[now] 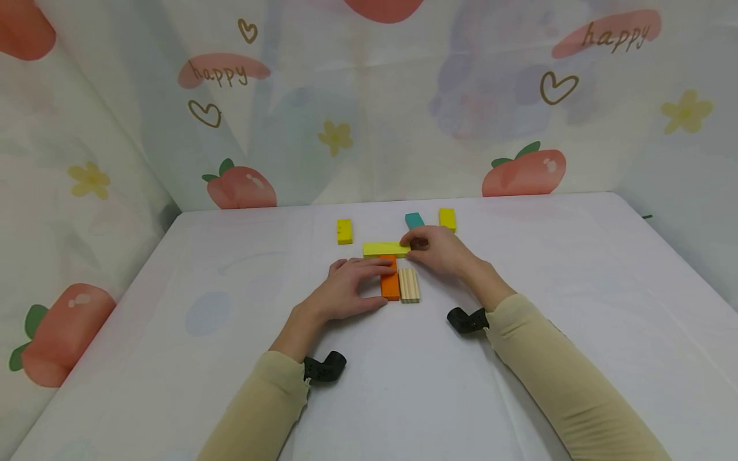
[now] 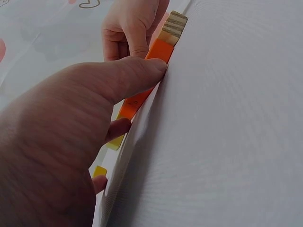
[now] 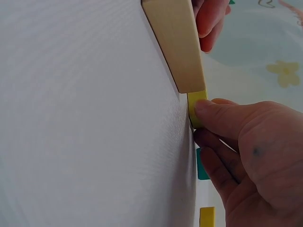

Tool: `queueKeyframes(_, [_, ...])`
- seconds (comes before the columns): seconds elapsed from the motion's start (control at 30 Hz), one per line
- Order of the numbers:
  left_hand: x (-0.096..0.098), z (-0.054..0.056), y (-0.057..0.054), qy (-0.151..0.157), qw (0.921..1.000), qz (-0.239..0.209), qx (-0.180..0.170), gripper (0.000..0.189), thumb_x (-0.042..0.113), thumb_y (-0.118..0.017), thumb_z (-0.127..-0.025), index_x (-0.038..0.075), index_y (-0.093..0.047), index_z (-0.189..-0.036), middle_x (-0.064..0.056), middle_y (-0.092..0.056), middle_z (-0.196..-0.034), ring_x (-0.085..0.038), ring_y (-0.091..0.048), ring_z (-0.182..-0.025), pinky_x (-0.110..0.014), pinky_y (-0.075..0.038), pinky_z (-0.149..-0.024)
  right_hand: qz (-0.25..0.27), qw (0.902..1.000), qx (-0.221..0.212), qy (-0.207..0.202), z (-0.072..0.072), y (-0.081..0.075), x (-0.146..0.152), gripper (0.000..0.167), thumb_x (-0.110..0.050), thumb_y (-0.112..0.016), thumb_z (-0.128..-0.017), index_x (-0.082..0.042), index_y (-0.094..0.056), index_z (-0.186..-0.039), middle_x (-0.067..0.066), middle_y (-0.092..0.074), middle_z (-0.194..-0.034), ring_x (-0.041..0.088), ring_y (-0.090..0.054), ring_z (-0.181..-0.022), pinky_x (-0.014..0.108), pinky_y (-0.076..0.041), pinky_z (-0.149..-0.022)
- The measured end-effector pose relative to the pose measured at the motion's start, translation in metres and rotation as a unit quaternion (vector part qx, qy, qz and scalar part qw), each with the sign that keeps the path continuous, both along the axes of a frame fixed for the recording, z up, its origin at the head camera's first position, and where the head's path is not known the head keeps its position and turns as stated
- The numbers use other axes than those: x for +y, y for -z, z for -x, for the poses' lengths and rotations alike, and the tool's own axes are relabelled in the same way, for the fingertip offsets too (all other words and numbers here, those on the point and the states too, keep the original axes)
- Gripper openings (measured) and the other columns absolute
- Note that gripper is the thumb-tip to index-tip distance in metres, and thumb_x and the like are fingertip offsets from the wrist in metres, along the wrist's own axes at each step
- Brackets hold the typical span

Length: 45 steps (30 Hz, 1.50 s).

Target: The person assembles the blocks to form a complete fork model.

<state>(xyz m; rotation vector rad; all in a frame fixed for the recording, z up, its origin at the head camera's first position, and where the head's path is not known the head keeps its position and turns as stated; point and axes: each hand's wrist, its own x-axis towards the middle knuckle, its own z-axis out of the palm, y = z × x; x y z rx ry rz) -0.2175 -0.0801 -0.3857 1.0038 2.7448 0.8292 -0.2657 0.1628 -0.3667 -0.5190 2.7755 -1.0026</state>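
Observation:
A long yellow block lies crosswise. My right hand pinches its right end, the thumb on the near side and the index finger opposite. In the right wrist view, that thumb presses the end of the yellow block. An orange block runs from the yellow one toward me. My left hand holds it, fingers over its far part and thumb by its near end; in the left wrist view the thumb crosses the side of the orange block. A striped wooden block lies beside the orange one.
Behind the hands are a short yellow block at the left, a teal block and another yellow block at the right. All lie on a white-covered table, with a printed cloth standing behind it.

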Motion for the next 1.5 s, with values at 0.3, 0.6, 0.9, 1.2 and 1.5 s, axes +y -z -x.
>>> queueKeyframes(0.3, [0.001, 0.000, 0.000, 0.002, 1.0000, 0.001, 0.003, 0.051, 0.032, -0.075, -0.093, 0.024, -0.062, -0.142, 0.007, -0.053, -0.152, -0.023, -0.043, -0.143, -0.059, -0.018, -0.120, -0.002, 1.0000, 0.002, 0.002, -0.002, -0.001, 0.001, 0.028, -0.008, -0.068, -0.098, -0.005, -0.068, -0.125, 0.014, -0.068, -0.126, 0.030, -0.060, -0.117, 0.049, -0.046, -0.110])
queueKeyframes(0.6, [0.003, 0.000, 0.000, 0.002, 1.0000, 0.004, -0.002, 0.052, 0.033, -0.074, -0.093, 0.024, -0.061, -0.143, 0.008, -0.053, -0.153, -0.023, -0.042, -0.144, -0.059, -0.018, -0.120, -0.004, 1.0000, -0.001, 0.007, -0.003, -0.001, 0.003, 0.027, -0.009, -0.068, -0.098, -0.006, -0.068, -0.125, 0.013, -0.067, -0.125, 0.030, -0.059, -0.115, 0.048, -0.046, -0.109])
queueKeyframes(0.9, [0.002, 0.002, 0.002, 0.007, 0.9999, -0.010, -0.004, 0.054, 0.034, -0.074, -0.091, 0.025, -0.061, -0.143, 0.008, -0.053, -0.152, -0.020, -0.043, -0.142, -0.059, -0.018, -0.119, 0.013, 0.9996, -0.001, 0.026, -0.006, -0.004, 0.008, 0.027, -0.015, -0.068, -0.098, -0.008, -0.069, -0.124, 0.012, -0.068, -0.123, 0.030, -0.059, -0.114, 0.047, -0.049, -0.106])
queueKeyframes(1.2, [-0.005, 0.005, 0.004, -0.009, 0.9982, -0.056, 0.020, 0.050, 0.031, -0.074, -0.091, 0.020, -0.064, -0.139, 0.004, -0.059, -0.146, -0.021, -0.047, -0.140, -0.056, -0.024, -0.119, 0.022, 0.9992, 0.002, 0.033, -0.007, -0.005, 0.013, 0.028, -0.018, -0.068, -0.098, -0.009, -0.069, -0.125, 0.011, -0.067, -0.122, 0.030, -0.059, -0.114, 0.046, -0.049, -0.105])
queueKeyframes(1.5, [-0.008, 0.009, 0.002, -0.032, 0.9949, -0.090, 0.033, 0.047, 0.027, -0.075, -0.092, 0.018, -0.065, -0.137, -0.001, -0.059, -0.146, -0.024, -0.047, -0.140, -0.056, -0.024, -0.121, 0.027, 0.9991, 0.021, 0.023, -0.011, -0.005, 0.018, 0.031, -0.019, -0.067, -0.098, -0.008, -0.068, -0.127, 0.013, -0.067, -0.124, 0.031, -0.060, -0.115, 0.048, -0.049, -0.105])
